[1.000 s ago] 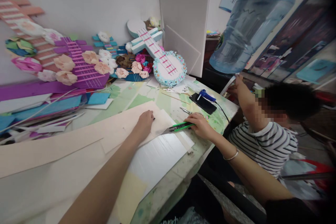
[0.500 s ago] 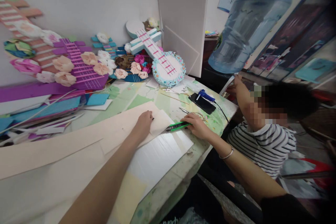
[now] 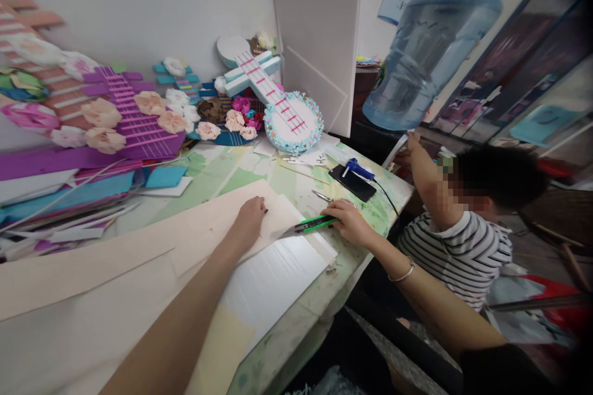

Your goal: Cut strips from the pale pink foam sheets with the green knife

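My left hand (image 3: pixel 251 220) presses down on a long cream sheet (image 3: pixel 139 253) that lies across the table, its fingers curled at the sheet's far end. My right hand (image 3: pixel 348 220) is closed round a green and black utility knife (image 3: pixel 311 224), whose blade tip rests at the edge of the cream sheet near my left hand. A white ribbed board (image 3: pixel 273 278) lies under the sheet. A metal bangle sits on my right wrist.
A black phone (image 3: pixel 356 183) with a blue tool and scissors lie beyond the knife. Foam guitars with paper flowers (image 3: pixel 273 105) line the back wall. A person in a striped shirt (image 3: pixel 458 247) sits at the right by a water jug (image 3: pixel 426 55).
The knife and my right hand have shifted slightly along the sheet's edge, and the view has drifted a little. My left hand stays pressed on the sheet.
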`<state>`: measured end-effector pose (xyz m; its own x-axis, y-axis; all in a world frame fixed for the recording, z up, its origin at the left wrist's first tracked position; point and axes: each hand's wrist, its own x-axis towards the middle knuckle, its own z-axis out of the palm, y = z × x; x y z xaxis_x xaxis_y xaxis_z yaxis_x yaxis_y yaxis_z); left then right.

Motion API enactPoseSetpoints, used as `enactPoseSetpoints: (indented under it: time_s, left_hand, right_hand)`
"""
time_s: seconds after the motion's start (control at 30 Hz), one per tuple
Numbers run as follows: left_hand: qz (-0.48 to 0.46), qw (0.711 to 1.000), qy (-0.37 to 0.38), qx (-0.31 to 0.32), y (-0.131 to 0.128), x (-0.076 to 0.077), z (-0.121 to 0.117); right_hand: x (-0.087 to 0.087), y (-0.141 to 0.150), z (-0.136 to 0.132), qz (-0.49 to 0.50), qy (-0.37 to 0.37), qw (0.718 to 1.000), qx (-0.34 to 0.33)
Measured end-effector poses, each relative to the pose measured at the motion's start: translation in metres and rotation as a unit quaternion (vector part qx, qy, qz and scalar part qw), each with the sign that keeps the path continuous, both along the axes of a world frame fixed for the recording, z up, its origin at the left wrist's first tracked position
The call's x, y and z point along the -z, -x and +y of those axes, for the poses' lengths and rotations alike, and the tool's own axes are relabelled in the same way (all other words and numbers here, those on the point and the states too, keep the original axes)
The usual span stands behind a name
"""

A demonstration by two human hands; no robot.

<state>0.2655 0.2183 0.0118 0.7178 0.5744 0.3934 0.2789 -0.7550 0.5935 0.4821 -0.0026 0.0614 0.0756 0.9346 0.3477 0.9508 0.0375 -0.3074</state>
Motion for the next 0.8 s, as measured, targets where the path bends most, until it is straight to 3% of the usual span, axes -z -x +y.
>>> enactPoseSetpoints:
  time_s: [0.3,0.8]
  left_hand:
    - [0.002,1.0,0.004,0.001,0.0,-0.002,-0.001]
    - [0.009,1.0,0.017,-0.01,0.0,0.0,0.001]
  right_hand:
    - [-0.002,0.01,0.007,0.017,0.017,1.0,-0.006]
    - [-0.003,0.001,-0.002,0.011,-0.006,1.0,0.009]
